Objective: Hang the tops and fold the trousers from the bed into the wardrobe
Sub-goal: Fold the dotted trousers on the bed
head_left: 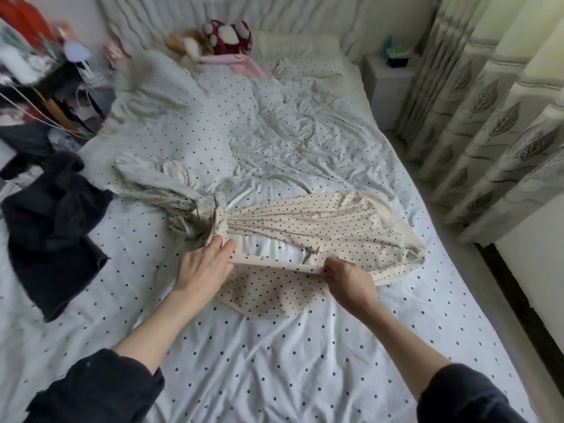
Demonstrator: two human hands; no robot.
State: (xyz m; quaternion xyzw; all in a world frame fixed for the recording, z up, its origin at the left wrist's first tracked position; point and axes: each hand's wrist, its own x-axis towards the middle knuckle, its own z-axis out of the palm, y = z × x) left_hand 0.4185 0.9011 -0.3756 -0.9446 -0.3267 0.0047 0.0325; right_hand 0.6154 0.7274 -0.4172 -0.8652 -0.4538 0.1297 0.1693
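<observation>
I have both hands on a cream polka-dot garment (320, 227) that lies spread across the middle of the bed (274, 361), on the white dotted sheet. My left hand (204, 264) pinches the near edge of the cloth where it bunches up, thumb and fingers (217, 242) closed on the fabric. My right hand (348, 279) grips the same edge further right, fingers curled round it, so the hem is pulled taut in a straight band between the two hands. Part of the garment hangs in a loose fold below that band, toward me; the rest fans out to the right, reaching close to the bed's right edge. I cannot tell whether it is a top or trousers.

Touching its bunched left end lies a second pale, crumpled garment (158, 181), stretching away to the left. A dark garment (52, 224) sits in a heap at the left side of the bed, well apart from my hands. At the head of the bed rest a dark red and white plush toy (229, 36) and a pillow (296, 47). Leaf-patterned curtains (488, 117) hang on the right.
</observation>
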